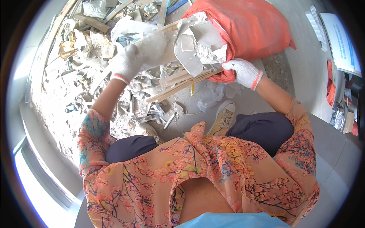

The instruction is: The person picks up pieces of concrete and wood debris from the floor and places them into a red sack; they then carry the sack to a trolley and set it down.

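My right hand (243, 71), in a white knitted glove with an orange cuff, grips the gathered rim of a red woven sack (251, 25). The sack lies on its side, its mouth facing left. Broken grey-white board pieces (209, 35) fill the mouth, and long wooden strips (185, 84) stick out of it. My left hand (125, 62), gloved the same way, is left of the mouth above the rubble. It appears closed on a pale, sheet-like scrap (152, 48), blurred, whose material I cannot make out. The left fingers are partly hidden by blur.
A rubble heap (85, 57) of wood, plastic and plaster bits covers the left floor. Crumpled clear plastic (211, 98) lies beneath the sack's mouth. My shoes (223, 116) stand close by. A white panel with writing (340, 42) and assorted items are at the right.
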A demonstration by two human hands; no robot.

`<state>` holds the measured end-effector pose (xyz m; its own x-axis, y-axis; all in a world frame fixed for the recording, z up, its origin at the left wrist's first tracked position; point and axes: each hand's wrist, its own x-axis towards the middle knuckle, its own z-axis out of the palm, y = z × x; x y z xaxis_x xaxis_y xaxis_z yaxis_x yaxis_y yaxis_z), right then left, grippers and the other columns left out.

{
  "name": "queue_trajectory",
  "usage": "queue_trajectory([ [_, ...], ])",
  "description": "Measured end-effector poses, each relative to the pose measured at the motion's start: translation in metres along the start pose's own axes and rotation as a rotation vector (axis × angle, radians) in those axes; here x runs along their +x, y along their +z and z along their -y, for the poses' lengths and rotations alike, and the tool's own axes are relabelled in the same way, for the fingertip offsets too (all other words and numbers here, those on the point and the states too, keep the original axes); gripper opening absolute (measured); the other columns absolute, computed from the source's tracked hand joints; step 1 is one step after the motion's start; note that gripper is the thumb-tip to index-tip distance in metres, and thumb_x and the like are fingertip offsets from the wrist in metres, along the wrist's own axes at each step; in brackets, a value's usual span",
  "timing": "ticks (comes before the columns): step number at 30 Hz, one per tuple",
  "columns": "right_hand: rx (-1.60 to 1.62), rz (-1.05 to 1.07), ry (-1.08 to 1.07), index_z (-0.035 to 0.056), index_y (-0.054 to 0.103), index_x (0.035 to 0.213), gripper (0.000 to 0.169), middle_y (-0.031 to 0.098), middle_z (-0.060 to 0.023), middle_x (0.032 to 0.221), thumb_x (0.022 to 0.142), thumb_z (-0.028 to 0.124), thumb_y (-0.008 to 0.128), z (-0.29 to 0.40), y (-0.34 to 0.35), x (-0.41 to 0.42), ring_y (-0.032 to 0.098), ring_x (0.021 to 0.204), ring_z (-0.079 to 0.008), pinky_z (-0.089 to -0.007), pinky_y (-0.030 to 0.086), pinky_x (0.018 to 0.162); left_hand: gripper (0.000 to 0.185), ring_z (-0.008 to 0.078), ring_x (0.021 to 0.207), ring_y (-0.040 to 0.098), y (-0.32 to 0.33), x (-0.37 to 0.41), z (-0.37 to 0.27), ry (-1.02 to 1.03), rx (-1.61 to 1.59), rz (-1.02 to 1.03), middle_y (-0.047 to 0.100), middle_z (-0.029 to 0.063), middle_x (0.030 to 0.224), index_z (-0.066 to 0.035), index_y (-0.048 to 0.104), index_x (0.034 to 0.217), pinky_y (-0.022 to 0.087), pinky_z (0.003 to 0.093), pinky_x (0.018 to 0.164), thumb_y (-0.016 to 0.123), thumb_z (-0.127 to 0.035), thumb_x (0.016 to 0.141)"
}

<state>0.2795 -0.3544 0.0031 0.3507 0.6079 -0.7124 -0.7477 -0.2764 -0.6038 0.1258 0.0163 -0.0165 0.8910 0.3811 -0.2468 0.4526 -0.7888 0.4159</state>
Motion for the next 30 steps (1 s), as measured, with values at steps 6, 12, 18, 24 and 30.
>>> queue_trajectory([
  [6,-0.079,-0.033,0.016,-0.0045,0.064,0.104,0.024,0.065,-0.0066,0.102,0.091,0.015,0.060,0.006,0.009,-0.012,0.060,0.094,-0.0119,-0.0267,0.047,0.087,0.084,0.0330,0.134,0.044,-0.012,0.033,-0.012,0.044,0.429,-0.238,0.041,0.0214,0.147,-0.015,0.044,0.142,0.043,0.0420,0.104,0.083,-0.035,0.070],
  [12,-0.233,-0.022,-0.035,-0.0050,0.067,0.102,0.028,0.068,-0.0063,0.098,0.091,0.020,0.060,0.002,0.002,-0.008,0.060,0.089,-0.0132,-0.0281,0.046,0.083,0.073,0.0343,0.141,0.032,-0.008,0.082,-0.019,0.263,0.408,0.265,0.035,0.0145,0.152,-0.019,0.052,0.137,0.035,0.0440,0.112,0.082,-0.023,0.070],
  [18,-0.592,-0.069,-0.150,-0.0012,0.067,0.110,0.037,0.069,-0.0081,0.101,0.090,0.030,0.062,0.017,0.001,-0.022,0.062,0.090,-0.0153,-0.0296,0.047,0.083,0.023,0.0280,0.082,0.067,0.014,0.065,0.006,0.517,0.035,0.140,0.068,0.0169,0.091,-0.005,0.066,0.103,0.054,0.0374,0.074,0.067,-0.007,0.080],
  [24,-0.595,-0.061,0.013,-0.0008,0.066,0.111,0.038,0.069,-0.0084,0.101,0.088,0.030,0.064,0.021,-0.015,-0.035,0.063,0.090,-0.0149,-0.0309,0.050,0.079,0.015,0.0258,0.083,0.063,0.011,-0.057,-0.078,0.939,0.364,0.047,0.061,0.0067,0.090,-0.012,0.063,0.086,0.052,0.0390,0.072,0.068,-0.009,0.073],
  [30,-1.079,0.203,-0.263,0.0108,0.071,0.099,0.017,0.064,-0.0094,0.087,0.086,0.017,0.062,0.022,-0.030,-0.033,0.062,0.078,-0.0222,-0.0348,0.050,0.068,0.019,0.0247,0.074,0.064,0.014,-0.084,-0.151,1.069,0.071,0.068,0.061,0.0078,0.077,-0.011,0.064,0.091,0.052,0.0370,0.066,0.071,-0.021,0.077],
])
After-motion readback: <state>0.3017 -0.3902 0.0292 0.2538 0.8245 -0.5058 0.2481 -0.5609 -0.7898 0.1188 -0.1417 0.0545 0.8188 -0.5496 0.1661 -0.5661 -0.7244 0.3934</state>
